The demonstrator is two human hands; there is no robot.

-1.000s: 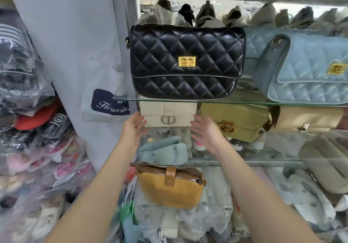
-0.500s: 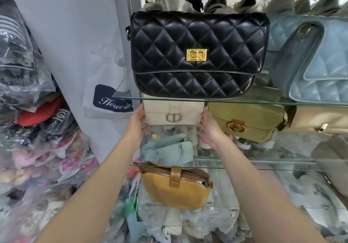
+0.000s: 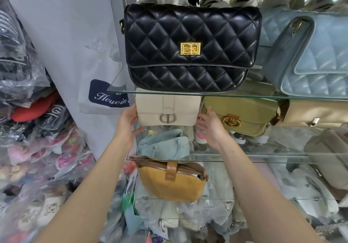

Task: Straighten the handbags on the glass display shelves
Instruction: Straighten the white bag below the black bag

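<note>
A cream handbag (image 3: pixel 168 109) with a silver clasp stands on the second glass shelf (image 3: pixel 244 157), just under the top shelf's edge (image 3: pixel 244 95). My left hand (image 3: pixel 128 124) presses against its left end, and my right hand (image 3: pixel 209 126) is at its right end, fingers spread, between it and an olive handbag (image 3: pixel 243 114). Above, a black quilted handbag (image 3: pixel 192 49) stands upright on the top shelf beside a light-blue quilted handbag (image 3: pixel 316 64). Below are a pale-blue bag (image 3: pixel 165 145) and a mustard suede bag (image 3: pixel 173 182).
A beige bag (image 3: pixel 316 114) stands right of the olive one. Plastic-wrapped goods (image 3: pixel 28 129) are piled at the left beside a grey wall and a white shopping bag (image 3: pixel 101 96). Wrapped items (image 3: pixel 188 214) fill the lower shelves.
Both hands have moved up from below the shelf to the two ends of the cream handbag. The view has moved closer to the shelves.
</note>
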